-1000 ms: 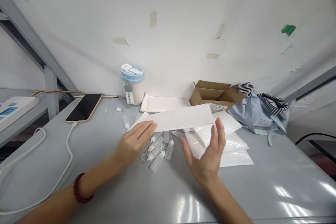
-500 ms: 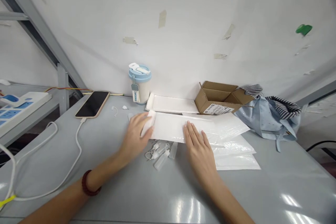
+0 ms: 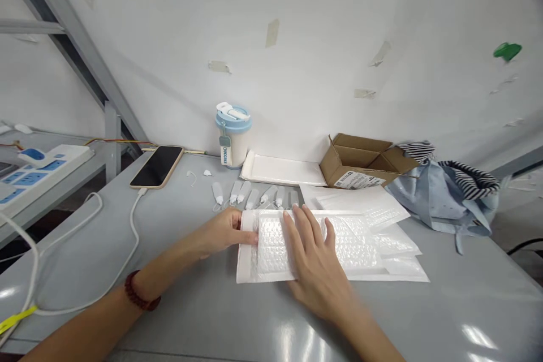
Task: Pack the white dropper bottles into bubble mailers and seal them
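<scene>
A white bubble mailer [image 3: 271, 243] lies across the grey table in front of me, its bubbled inside showing through. My left hand [image 3: 223, 232] pinches its left edge, thumb on top and fingers underneath. Fingers spread, my right hand [image 3: 316, 254] rests flat on the middle of the mailer. Under and behind its right end lie more white mailers [image 3: 392, 209], overlapping. Just beyond the mailer's far edge is a row of several small translucent squeeze bottles [image 3: 250, 195], partly hidden by the mailer.
A stack of flat white mailers [image 3: 284, 169] lies by the wall, between a blue-lidded cup [image 3: 235, 136] and an open cardboard box [image 3: 360, 161]. A light blue cloth bag [image 3: 441, 198] sits right. At left are a phone [image 3: 156, 167], its white cable [image 3: 133, 226] and a power strip [image 3: 44, 167].
The upper mailer has gone from between my hands, and a bubble mailer now lies there, nearer me. My left hand moved down to its edge. More squeeze bottles show behind it. The view shifted slightly.
</scene>
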